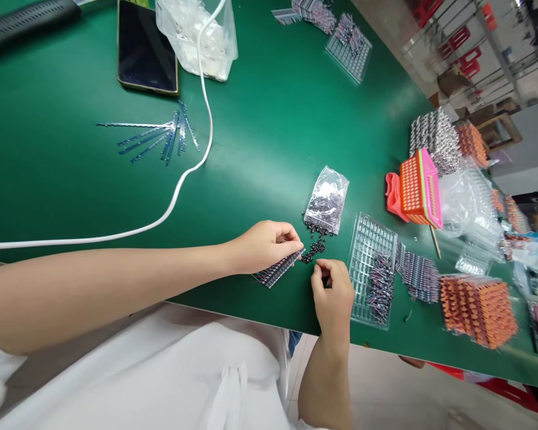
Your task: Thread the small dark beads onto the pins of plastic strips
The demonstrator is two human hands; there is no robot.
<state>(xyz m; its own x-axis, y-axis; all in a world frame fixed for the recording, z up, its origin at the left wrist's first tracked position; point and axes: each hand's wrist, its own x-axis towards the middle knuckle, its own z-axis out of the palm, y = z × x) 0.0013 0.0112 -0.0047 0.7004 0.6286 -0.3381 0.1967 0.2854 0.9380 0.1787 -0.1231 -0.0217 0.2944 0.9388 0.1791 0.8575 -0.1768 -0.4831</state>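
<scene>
L hand [266,246] pinches striped card [275,275] at its edge; R hand [334,295] curled nr black beads [315,247], can't tell if gripping. Prob mid bead-handling step; next move calls for steady card, light fingertips

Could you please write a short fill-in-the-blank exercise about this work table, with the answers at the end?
The hand that holds the striped strips is the person's ____ one.
The colour of the table top is ____.
The long cable is coloured ____.
The small beads beside the clear bag look ____ in colour.

Missing words: left; green; white; black.
</scene>
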